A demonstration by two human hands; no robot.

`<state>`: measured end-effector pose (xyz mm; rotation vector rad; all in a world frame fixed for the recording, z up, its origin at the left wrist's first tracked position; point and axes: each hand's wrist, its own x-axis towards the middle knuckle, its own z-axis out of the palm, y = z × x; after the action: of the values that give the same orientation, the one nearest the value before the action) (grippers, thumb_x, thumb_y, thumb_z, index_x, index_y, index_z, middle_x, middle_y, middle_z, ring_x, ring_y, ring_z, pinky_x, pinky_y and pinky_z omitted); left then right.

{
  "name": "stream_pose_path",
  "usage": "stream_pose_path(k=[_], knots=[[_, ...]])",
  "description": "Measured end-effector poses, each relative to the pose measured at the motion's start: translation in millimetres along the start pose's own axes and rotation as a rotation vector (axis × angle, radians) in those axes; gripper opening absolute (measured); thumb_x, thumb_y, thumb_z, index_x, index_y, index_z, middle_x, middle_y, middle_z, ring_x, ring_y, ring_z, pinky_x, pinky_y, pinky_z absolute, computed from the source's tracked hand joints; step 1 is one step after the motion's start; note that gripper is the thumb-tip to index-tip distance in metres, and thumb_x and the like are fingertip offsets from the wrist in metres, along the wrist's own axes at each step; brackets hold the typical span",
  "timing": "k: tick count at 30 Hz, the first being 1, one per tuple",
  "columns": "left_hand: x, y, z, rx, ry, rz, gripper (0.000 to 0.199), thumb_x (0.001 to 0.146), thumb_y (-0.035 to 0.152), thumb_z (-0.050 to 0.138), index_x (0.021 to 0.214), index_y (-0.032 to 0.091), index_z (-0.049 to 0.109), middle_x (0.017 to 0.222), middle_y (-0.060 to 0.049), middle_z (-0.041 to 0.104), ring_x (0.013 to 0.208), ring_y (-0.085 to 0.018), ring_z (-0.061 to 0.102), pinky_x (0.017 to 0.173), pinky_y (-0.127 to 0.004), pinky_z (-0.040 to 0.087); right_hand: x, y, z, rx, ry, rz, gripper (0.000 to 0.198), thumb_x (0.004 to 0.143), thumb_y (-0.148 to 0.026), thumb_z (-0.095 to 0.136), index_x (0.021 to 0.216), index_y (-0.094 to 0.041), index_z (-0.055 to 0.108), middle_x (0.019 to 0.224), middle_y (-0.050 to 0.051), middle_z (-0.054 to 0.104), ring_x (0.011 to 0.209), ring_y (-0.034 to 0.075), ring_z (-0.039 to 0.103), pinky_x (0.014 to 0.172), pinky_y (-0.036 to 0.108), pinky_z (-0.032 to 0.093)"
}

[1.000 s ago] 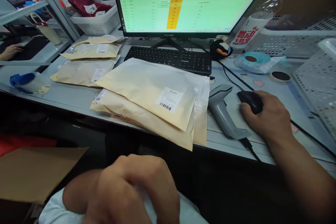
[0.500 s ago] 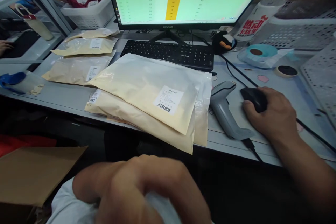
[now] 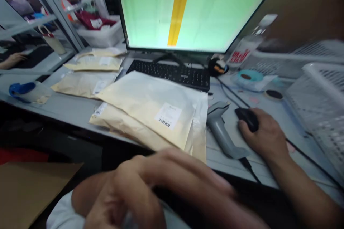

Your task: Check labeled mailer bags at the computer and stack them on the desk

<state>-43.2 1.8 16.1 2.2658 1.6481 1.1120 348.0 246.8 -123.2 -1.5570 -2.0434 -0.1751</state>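
Observation:
My right hand (image 3: pixel 268 134) is wrapped over a black computer mouse (image 3: pixel 247 119) on the desk. Left of it lies a grey barcode scanner (image 3: pixel 223 132) with its cable toward the desk's front edge. Close to the camera, my left hand (image 3: pixel 150 186) hangs before the desk edge, slightly blurred. Its fingers are partly stretched out and apart, and it holds nothing. Just beyond it, cream plastic mailing bags (image 3: pixel 145 103) lie stacked, the top one with a white barcode label (image 3: pixel 168 115). Further left are more mailing bags (image 3: pixel 83 84).
A monitor (image 3: pixel 204 10) with a green spreadsheet stands behind a black keyboard (image 3: pixel 169 75). At the right are a plastic bottle (image 3: pixel 245 48), a tape roll (image 3: pixel 248 77) and white baskets (image 3: pixel 319 103). A blue-handled tape dispenser (image 3: pixel 29 91) lies left. Another person's hand (image 3: pixel 14 59) shows far left.
The camera view has tilted up, so the desk sits lower. My left hand's fingers have stretched out to the right. My right hand stays on the mouse.

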Motion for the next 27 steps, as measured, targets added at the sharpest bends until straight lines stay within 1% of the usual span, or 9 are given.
stream_pose_path(k=[2, 4, 6, 8, 10, 12, 15, 20, 27], knots=[[29.5, -21.1, -1.8, -0.138, 0.025, 0.181, 0.043, 0.107, 0.046, 0.047, 0.080, 0.023, 0.071, 0.116, -0.010, 0.077, 0.115, -0.023, 0.071, 0.102, -0.038, 0.061, 1.3, 3.4, 1.7, 0.038, 0.011, -0.007, 0.064, 0.092, -0.055, 0.049, 0.137, -0.011, 0.059, 0.136, 0.025, 0.065, 0.129, 0.043, 0.062, 0.116, 0.056, 0.048], [49.3, -42.3, 1.6, -0.123, -0.016, 0.237, 0.020, 0.102, 0.033, 0.057, 0.109, 0.021, 0.071, 0.146, -0.011, 0.064, 0.140, -0.027, 0.056, 0.116, -0.047, 0.051, 3.4, 7.5, 4.6, 0.061, 0.027, 0.020, 0.060, 0.092, -0.055, 0.048, 0.137, -0.017, 0.058, 0.136, 0.022, 0.065, 0.128, 0.043, 0.063, 0.115, 0.059, 0.049], [55.6, -62.4, 11.5, 0.019, -0.130, 0.162, 0.046, 0.096, 0.025, 0.066, 0.141, 0.022, 0.058, 0.162, -0.010, 0.049, 0.154, -0.029, 0.039, 0.124, -0.052, 0.043, 5.4, 11.6, 6.4, 0.065, 0.015, 0.066, 0.060, 0.091, -0.057, 0.048, 0.136, -0.020, 0.058, 0.139, 0.020, 0.065, 0.128, 0.043, 0.063, 0.114, 0.060, 0.050], [51.3, -78.3, 25.8, 0.174, -0.233, 0.047, 0.068, 0.092, 0.026, 0.072, 0.155, 0.024, 0.047, 0.167, -0.009, 0.041, 0.159, -0.033, 0.030, 0.126, -0.060, 0.038, 6.9, 15.0, 6.0, 0.057, -0.010, 0.114, 0.062, 0.088, -0.059, 0.048, 0.135, -0.020, 0.058, 0.139, 0.020, 0.064, 0.126, 0.043, 0.064, 0.110, 0.061, 0.053], [42.6, -87.0, 40.8, 0.244, -0.278, 0.000, 0.073, 0.091, 0.031, 0.075, 0.157, 0.025, 0.046, 0.169, -0.009, 0.038, 0.159, -0.036, 0.029, 0.125, -0.065, 0.038, 8.5, 17.3, 4.3, 0.052, -0.034, 0.145, 0.063, 0.086, -0.062, 0.047, 0.132, -0.020, 0.060, 0.137, 0.020, 0.066, 0.122, 0.043, 0.066, 0.104, 0.061, 0.056], [34.6, -87.9, 53.3, 0.282, -0.269, 0.008, 0.069, 0.092, 0.031, 0.073, 0.156, 0.025, 0.048, 0.168, -0.008, 0.039, 0.157, -0.037, 0.033, 0.124, -0.064, 0.041, 10.8, 18.9, 2.5, 0.055, -0.051, 0.158, 0.063, 0.085, -0.064, 0.048, 0.128, -0.021, 0.062, 0.133, 0.019, 0.068, 0.117, 0.043, 0.068, 0.100, 0.061, 0.058], [28.0, -81.4, 64.7, 0.327, -0.234, 0.050, 0.065, 0.091, 0.019, 0.067, 0.154, 0.026, 0.051, 0.166, -0.006, 0.043, 0.153, -0.035, 0.041, 0.120, -0.063, 0.047, 14.6, 20.9, 2.0, 0.062, -0.051, 0.165, 0.060, 0.082, -0.063, 0.049, 0.123, -0.022, 0.064, 0.128, 0.018, 0.071, 0.112, 0.042, 0.070, 0.095, 0.060, 0.060], [26.0, -75.2, 70.2, 0.337, -0.213, 0.079, 0.069, 0.088, 0.011, 0.059, 0.155, 0.027, 0.050, 0.166, -0.003, 0.044, 0.148, -0.035, 0.048, 0.114, -0.059, 0.053, 14.9, 25.0, 8.3, 0.049, -0.022, 0.138, 0.060, 0.081, -0.063, 0.049, 0.122, -0.021, 0.065, 0.128, 0.018, 0.071, 0.115, 0.043, 0.069, 0.100, 0.061, 0.059], [28.6, -70.2, 68.4, 0.319, -0.241, 0.043, 0.068, 0.086, 0.012, 0.064, 0.152, 0.024, 0.055, 0.164, -0.006, 0.046, 0.147, -0.036, 0.048, 0.116, -0.062, 0.051, 9.5, 29.5, 18.6, 0.007, 0.006, 0.109, 0.065, 0.088, -0.062, 0.043, 0.133, -0.021, 0.065, 0.141, 0.017, 0.065, 0.126, 0.042, 0.065, 0.108, 0.063, 0.054]])
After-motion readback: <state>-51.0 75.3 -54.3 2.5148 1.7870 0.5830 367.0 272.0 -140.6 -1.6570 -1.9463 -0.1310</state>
